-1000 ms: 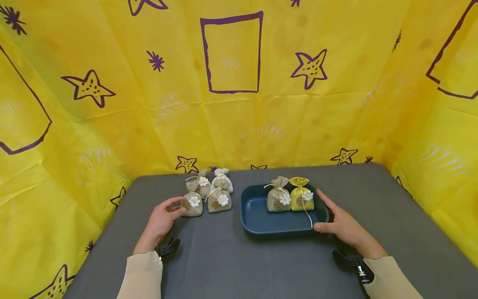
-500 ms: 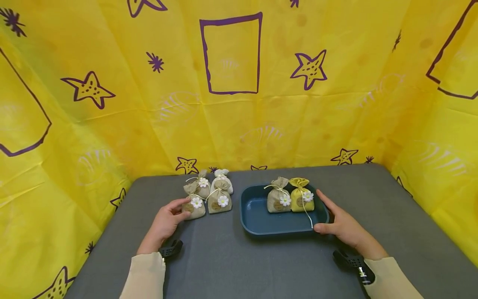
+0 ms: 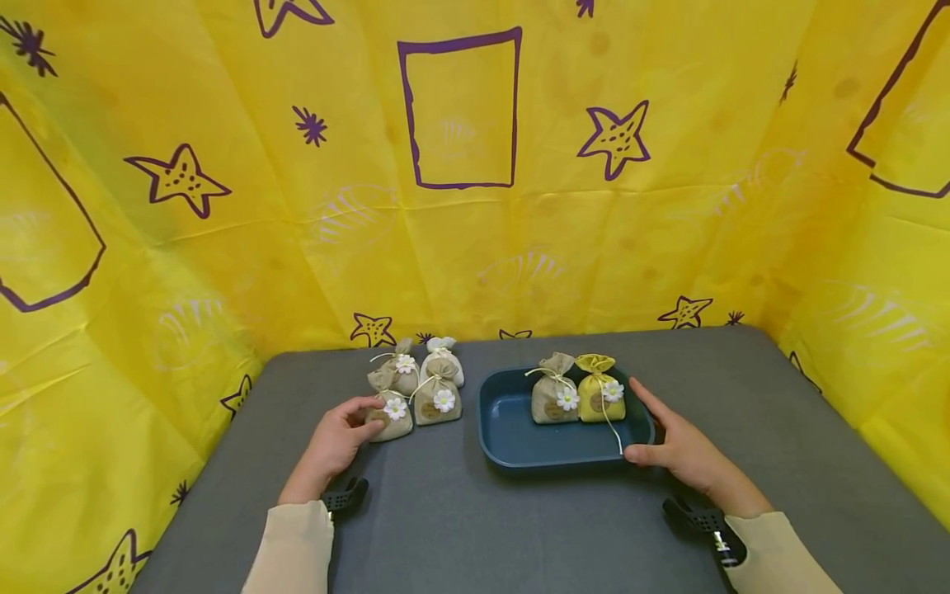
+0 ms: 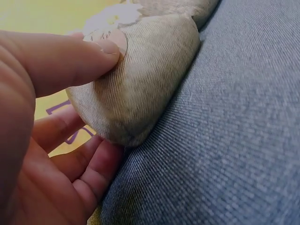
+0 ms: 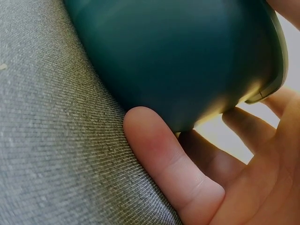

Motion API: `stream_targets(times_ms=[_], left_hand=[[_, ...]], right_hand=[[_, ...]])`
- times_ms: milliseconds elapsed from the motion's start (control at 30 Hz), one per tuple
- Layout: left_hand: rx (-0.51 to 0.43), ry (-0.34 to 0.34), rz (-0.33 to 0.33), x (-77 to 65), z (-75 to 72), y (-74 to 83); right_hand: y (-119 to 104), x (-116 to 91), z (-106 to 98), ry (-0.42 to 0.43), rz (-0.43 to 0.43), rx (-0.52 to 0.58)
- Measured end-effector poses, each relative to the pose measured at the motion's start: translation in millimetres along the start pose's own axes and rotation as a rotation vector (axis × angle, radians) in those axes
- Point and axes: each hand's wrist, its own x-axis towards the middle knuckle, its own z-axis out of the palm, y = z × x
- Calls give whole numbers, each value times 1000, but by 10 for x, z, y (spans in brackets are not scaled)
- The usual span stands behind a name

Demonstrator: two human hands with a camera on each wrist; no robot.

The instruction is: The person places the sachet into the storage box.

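Observation:
My left hand (image 3: 336, 441) pinches a beige drawstring sachet (image 3: 397, 426) with a white daisy, the front-left one of a small cluster. In the left wrist view the thumb presses the round label (image 4: 121, 40) on the sachet (image 4: 150, 70), and the other fingers lie behind and below it. My right hand (image 3: 688, 454) grips the right end of a dark blue oblong tray (image 3: 512, 445), thumb at its front corner and index finger along the far side. Inside the tray a greyish-beige sachet (image 3: 549, 392) and a yellow sachet (image 3: 591, 402) stand side by side.
Beside the pinched sachet stand another beige one (image 3: 428, 410), a second beige one (image 3: 405, 381) behind, and a white one (image 3: 453, 371). All rest on a grey cloth-covered table (image 3: 460, 528). A yellow patterned curtain (image 3: 460, 247) closes off the back and sides.
My left hand has moved slightly right and closed its thumb and fingers on the front-left sachet, which has shifted right, toward me, and tilted a little. The right hand and tray have stayed put.

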Motion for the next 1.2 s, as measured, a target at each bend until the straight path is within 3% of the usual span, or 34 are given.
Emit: stream_targets(times_ms=[233, 467, 1000, 1200], left_hand=[[38, -55, -18, 12, 40, 13], [31, -38, -5, -17, 47, 32], [-78, -23, -81, -186, -195, 282], [-53, -15, -77, -221, -260, 357]], right_hand=[[15, -5, -15, -1, -4, 14], [34, -21, -15, 7, 8, 8], [-3, -29, 37, 18, 8, 36], [18, -18, 28, 17, 5, 41]])
